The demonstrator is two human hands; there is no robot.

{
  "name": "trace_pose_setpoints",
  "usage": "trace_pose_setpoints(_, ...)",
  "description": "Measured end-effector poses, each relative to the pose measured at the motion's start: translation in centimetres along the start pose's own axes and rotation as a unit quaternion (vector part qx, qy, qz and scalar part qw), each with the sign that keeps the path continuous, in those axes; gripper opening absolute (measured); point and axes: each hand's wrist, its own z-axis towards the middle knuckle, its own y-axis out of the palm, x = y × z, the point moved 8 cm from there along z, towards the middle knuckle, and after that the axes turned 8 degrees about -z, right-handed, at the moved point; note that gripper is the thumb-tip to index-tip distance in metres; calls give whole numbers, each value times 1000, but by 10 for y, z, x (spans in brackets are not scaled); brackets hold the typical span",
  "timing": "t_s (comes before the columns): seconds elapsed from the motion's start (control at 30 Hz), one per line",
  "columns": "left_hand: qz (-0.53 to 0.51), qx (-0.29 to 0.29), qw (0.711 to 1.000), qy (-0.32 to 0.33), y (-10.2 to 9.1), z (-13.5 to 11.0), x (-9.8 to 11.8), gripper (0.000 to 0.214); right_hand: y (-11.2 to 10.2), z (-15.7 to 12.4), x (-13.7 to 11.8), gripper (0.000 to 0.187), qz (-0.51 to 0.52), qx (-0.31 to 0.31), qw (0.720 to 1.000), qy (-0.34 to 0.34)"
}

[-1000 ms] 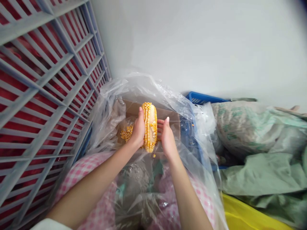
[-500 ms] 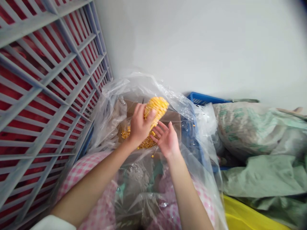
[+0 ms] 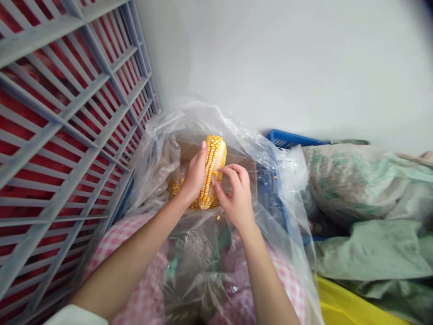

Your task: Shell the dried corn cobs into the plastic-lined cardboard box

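An ear of corn (image 3: pixel 211 174) stands nearly upright, its yellow kernels in rows, with a pale stripe bare of kernels on its right side. My left hand (image 3: pixel 195 176) is closed around the ear from the left, thumb up along it. From the right, my right hand (image 3: pixel 237 192) has its thumb and bent forefinger pressed against the lower part of the bare stripe. Whether a loose kernel sits between them I cannot tell. Below the ear, loose corn kernels (image 3: pixel 195 205) lie in a cardboard box (image 3: pixel 241 163) under clear plastic sheeting (image 3: pixel 189 118).
A grey slatted plastic crate (image 3: pixel 91 149) rises on the left, with red behind it. Right of the box is a blue plastic basket (image 3: pixel 294 137), then a stuffed whitish sack (image 3: pixel 352 180), green cloth (image 3: pixel 375 248) and something yellow (image 3: pixel 352 304). A white wall stands behind.
My left hand has turned the ear from tilted to nearly upright, bringing the bare stripe into view. My right hand has gone from open fingers to bent fingers against the ear.
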Motion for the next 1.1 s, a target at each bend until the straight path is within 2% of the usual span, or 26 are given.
trace_pose_setpoints(0.13,92,-31,993,59,4,-3,10,46,2,-1,0,20,-27,-21,999,-38)
trace_pose_setpoints(0.27,92,-52,993,45,7,-4,4,46,3,-2,1,15,-41,-28,998,-45)
trace_pose_setpoints(0.4,90,-43,994,38,5,-2,-1,46,5,-1,3,13,-35,-31,999,-16)
trace_pose_setpoints(0.5,93,-73,993,28,9,-2,-2,48,5,1,4,9,-21,-43,999,-2)
trace_pose_setpoints(0.63,80,-147,985,-37,16,-5,-10,53,5,2,10,4,-2,-87,996,27)
trace_pose_setpoints(0.77,54,-203,966,-148,19,-9,-26,59,5,1,18,1,54,-122,990,56)
trace_pose_setpoints(0.87,21,-219,955,-198,20,-7,-32,63,0,1,25,6,124,-103,983,83)
trace_pose_setpoints(0.93,12,-211,961,-178,18,-3,-29,63,-8,3,31,11,129,-50,985,100)
trace_pose_setpoints(1.0,26,-182,974,-131,14,2,-21,62,-16,3,34,18,114,3,987,112)
trace_pose_setpoints(1.03,38,-164,981,-101,12,4,-16,61,-17,3,34,22,108,14,988,110)
trace_pose_setpoints(1.1,64,-133,988,-44,9,4,-7,58,-12,4,26,27,90,-8,993,78)
